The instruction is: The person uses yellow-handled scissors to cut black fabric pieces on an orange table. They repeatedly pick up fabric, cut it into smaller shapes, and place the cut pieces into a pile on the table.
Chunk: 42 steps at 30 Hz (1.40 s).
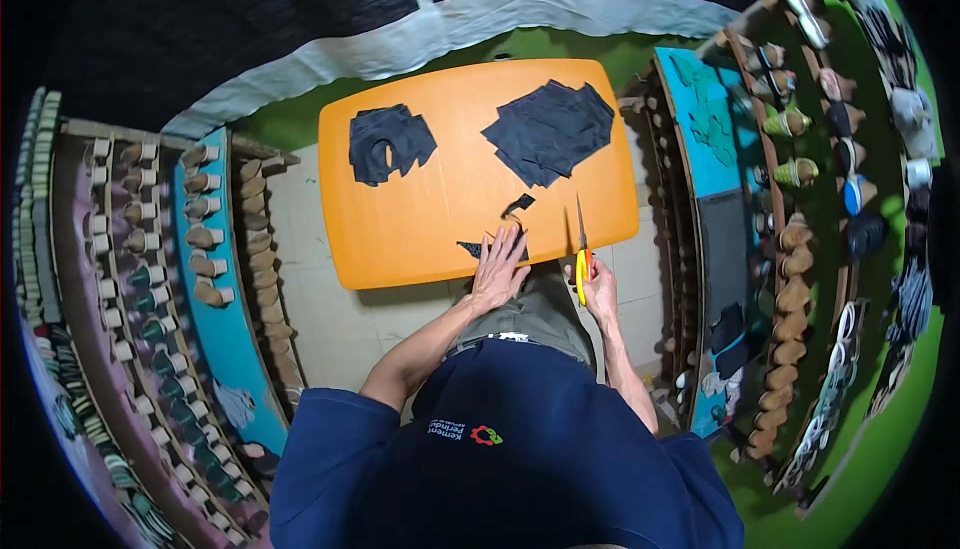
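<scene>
My left hand [497,269] lies with fingers spread at the near edge of the orange table, over a small dark piece of fabric [516,250] that it partly covers. Just beyond the fingertips is a little black scrap [519,206]. In my right hand [600,291] is a pair of scissors [583,261] with yellow and orange handles. Its slim blades point away from me and stand slightly apart, beside the fabric and touching none of it.
On the orange table [450,199] lie two piles of dark cut fabric, a left pile [405,139] with an oval opening and a larger right pile [560,129]. Shelves of shoe lasts [205,239] flank the left side; racks with lasts and shoes [790,329] line the right.
</scene>
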### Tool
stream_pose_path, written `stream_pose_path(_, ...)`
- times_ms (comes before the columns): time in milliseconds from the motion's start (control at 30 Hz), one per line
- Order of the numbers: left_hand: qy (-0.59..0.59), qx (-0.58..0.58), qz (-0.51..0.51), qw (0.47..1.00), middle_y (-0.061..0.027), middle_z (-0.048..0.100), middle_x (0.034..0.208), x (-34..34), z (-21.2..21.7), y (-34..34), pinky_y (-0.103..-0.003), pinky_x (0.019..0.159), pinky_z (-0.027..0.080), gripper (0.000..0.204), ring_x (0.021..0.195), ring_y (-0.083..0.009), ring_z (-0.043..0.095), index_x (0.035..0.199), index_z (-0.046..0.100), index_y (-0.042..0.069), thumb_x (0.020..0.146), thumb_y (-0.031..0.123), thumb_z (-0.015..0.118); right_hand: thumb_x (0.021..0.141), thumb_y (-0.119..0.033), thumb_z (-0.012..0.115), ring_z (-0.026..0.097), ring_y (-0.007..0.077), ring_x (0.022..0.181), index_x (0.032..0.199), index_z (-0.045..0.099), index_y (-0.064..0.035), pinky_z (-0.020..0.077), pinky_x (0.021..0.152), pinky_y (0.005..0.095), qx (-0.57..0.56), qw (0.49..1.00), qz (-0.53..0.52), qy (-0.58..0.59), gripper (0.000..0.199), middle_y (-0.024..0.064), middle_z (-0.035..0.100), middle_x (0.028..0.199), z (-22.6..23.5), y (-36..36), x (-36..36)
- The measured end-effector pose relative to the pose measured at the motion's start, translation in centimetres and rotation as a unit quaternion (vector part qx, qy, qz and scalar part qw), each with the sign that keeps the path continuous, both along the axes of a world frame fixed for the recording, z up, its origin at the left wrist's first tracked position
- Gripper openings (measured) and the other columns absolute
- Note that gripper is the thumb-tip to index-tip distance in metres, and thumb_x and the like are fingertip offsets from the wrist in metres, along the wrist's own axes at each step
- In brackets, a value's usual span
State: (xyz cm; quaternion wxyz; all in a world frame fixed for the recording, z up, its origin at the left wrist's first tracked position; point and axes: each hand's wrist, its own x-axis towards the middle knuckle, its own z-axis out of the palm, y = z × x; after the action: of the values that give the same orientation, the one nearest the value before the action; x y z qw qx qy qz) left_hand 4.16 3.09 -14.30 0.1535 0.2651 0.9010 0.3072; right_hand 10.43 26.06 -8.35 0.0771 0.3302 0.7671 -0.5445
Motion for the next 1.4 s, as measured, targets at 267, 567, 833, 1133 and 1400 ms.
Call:
stream_pose_path(267, -0.171, 0.156, -0.248, 0.941, -0.0193, 0.064, 0.128, 3.2, 1.8, 1.2, -0.047, 0.108, 0.043, 0.037, 0.129, -0.0367, 0.054, 0.115, 0.072, 0.005, 0.092, 0.033, 0.065, 0.082, -0.018, 0.082, 0.059, 0.0083, 0.072, 0.099, 0.064, 0.0014, 0.0495, 0.067, 0.0274, 0.022, 1.000, -0.020, 0.007, 0.032, 0.0030, 0.068, 0.078, 1.9, 0.6, 2.6)
stream_pose_path(567, 0.037, 0.221, 0.240, 0.945, -0.0221, 0.070, 0.090, -9.6, 3.3, 9.5, -0.042, 0.079, 0.052, 0.023, 0.085, -0.0363, 0.067, 0.093, 0.073, -0.002, 0.088, 0.021, 0.070, 0.082, -0.024, 0.083, 0.063, 0.0095, 0.072, 0.104, 0.064, 0.0009, 0.0500, 0.068, 0.0261, -0.025, 0.999, -0.045, 0.010, 0.038, 0.0045, 0.070, 0.081, 1.4, 5.9, 2.6)
stream_pose_path(833, -0.100, 0.075, 0.551, 0.825, -0.0196, 0.067, 0.109, -18.9, -1.7, 14.5, -0.046, 0.093, 0.050, 0.061, 0.105, -0.0367, 0.063, 0.109, 0.066, 0.002, 0.067, 0.039, 0.089, 0.082, -0.026, 0.084, 0.063, 0.0102, 0.071, 0.104, 0.065, -0.0001, 0.0506, 0.066, 0.0282, -0.055, 0.996, -0.051, 0.038, 0.038, 0.0041, 0.069, 0.081, -0.8, 12.4, 3.4)
stream_pose_path(1133, -0.178, 0.071, 0.568, 0.800, -0.0162, 0.069, 0.104, -19.7, -1.9, 15.2, -0.043, 0.090, 0.051, 0.030, 0.103, -0.0328, 0.065, 0.087, 0.069, 0.006, 0.068, 0.019, 0.089, 0.083, -0.026, 0.082, 0.066, 0.0108, 0.070, 0.104, 0.063, 0.0008, 0.0528, 0.064, 0.0266, 0.005, 0.999, 0.028, -0.016, 0.039, 0.0045, 0.070, 0.080, -0.9, 18.6, 3.1)
stream_pose_path(1400, -0.116, 0.056, 0.594, 0.794, -0.0205, 0.056, 0.123, -18.5, -1.7, 16.7, -0.046, 0.100, 0.046, 0.064, 0.115, -0.0369, 0.056, 0.113, 0.059, 0.006, 0.065, 0.031, 0.092, 0.085, -0.023, 0.080, 0.064, 0.0092, 0.070, 0.104, 0.064, 0.0007, 0.0523, 0.065, 0.0263, -0.015, 0.997, 0.073, 0.035, 0.034, 0.0046, 0.070, 0.080, -0.5, 21.2, 2.3)
